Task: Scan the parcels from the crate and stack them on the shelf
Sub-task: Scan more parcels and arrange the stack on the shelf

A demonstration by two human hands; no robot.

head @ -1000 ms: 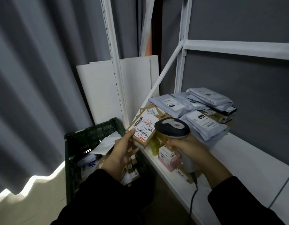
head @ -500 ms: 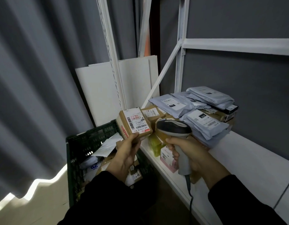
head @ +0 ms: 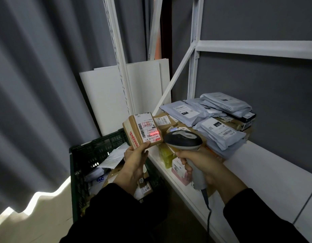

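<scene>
My left hand (head: 135,159) grips a small brown cardboard parcel (head: 142,129) by its lower edge and holds it upright, white label facing me. A red scan line glows on the label's lower right barcode. My right hand (head: 202,163) grips a grey and black handheld scanner (head: 184,141), its head just right of the parcel and pointed at it. The dark green crate (head: 99,146) stands on the floor below my left hand, with several parcels inside. On the white shelf (head: 267,172) lies a pile of grey mailer bags (head: 216,120) and brown boxes.
White shelf uprights (head: 119,67) and a diagonal brace rise behind the parcel. White boards (head: 107,95) lean on the wall behind the crate. A pink box (head: 178,172) and a yellow-green packet (head: 166,155) sit at the shelf's front edge. The scanner cable hangs down by my right sleeve.
My left hand raised and turned the parcel upright, label toward the scanner. The red scan line now shows on the label. The right hand with the scanner barely moved.
</scene>
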